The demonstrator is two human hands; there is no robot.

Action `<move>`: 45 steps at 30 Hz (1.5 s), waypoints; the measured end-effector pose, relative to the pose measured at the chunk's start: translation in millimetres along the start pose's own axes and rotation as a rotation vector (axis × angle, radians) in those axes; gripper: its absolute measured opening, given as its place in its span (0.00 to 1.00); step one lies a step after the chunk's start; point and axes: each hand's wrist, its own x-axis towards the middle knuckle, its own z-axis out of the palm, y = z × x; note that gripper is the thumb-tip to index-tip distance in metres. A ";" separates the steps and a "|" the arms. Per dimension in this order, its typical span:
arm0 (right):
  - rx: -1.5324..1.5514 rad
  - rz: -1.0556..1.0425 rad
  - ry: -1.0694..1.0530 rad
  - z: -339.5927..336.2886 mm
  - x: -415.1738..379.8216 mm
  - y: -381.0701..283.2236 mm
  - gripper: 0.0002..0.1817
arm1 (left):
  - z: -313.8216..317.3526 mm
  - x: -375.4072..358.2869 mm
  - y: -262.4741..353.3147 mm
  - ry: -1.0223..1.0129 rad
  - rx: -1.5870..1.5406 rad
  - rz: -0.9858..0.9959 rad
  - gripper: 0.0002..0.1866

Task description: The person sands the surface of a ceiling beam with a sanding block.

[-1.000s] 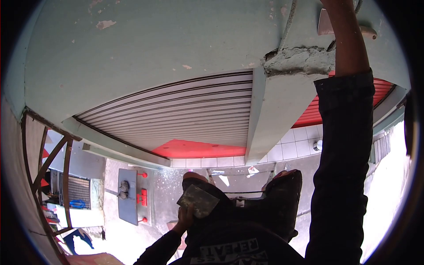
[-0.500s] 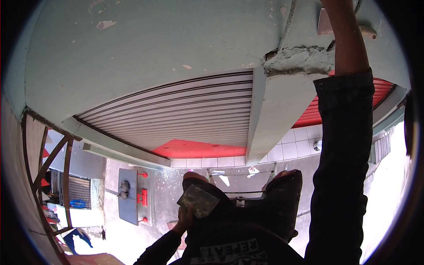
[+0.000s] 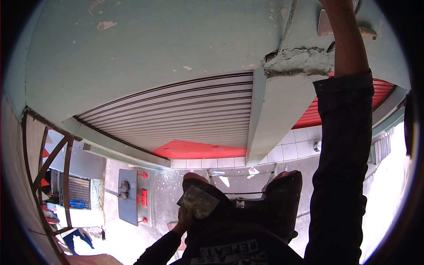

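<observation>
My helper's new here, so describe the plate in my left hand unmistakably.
Below the ribbed shutter, find two legs. Over the left leg, the left hand holds a squarish plate, its blotchy greyish face standing out against dark trousers.

Room along the flat wall, with the jutting pillar as obstacle

Left hand: one squarish plate, gripped. Above that hand: ribbed shutter. Left of it: grey panel. Right forearm: raised.
</observation>
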 end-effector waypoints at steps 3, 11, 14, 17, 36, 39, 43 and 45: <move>-0.006 -0.024 0.007 1.2 0.5 2.8 0.23 | 2.4 -2.1 -2.0 0.063 0.070 0.080 0.21; -0.026 -0.023 0.026 3.2 0.5 4.9 0.23 | 1.5 1.1 -0.5 0.034 -0.009 0.026 0.21; -0.006 0.009 0.001 0.3 0.4 2.2 0.23 | -3.0 5.8 6.8 0.033 -0.029 -0.006 0.21; 0.048 0.072 -0.004 -3.6 -1.7 -7.7 0.21 | -2.8 6.9 7.3 0.056 0.011 0.024 0.20; 0.108 0.018 0.152 -1.8 -12.5 -18.2 0.12 | 5.9 -4.6 -3.2 0.041 -0.091 -0.043 0.17; 0.044 -0.019 0.223 7.1 -15.3 -11.2 0.14 | 13.4 -11.6 -13.2 0.016 -0.161 -0.074 0.17; 0.085 -0.126 0.343 15.9 -13.2 -1.8 0.18 | 6.4 -4.7 -5.2 0.028 -0.114 -0.030 0.17; 0.118 -0.138 0.368 17.8 -13.6 -1.3 0.21 | -2.7 3.5 4.0 0.111 0.132 0.178 0.17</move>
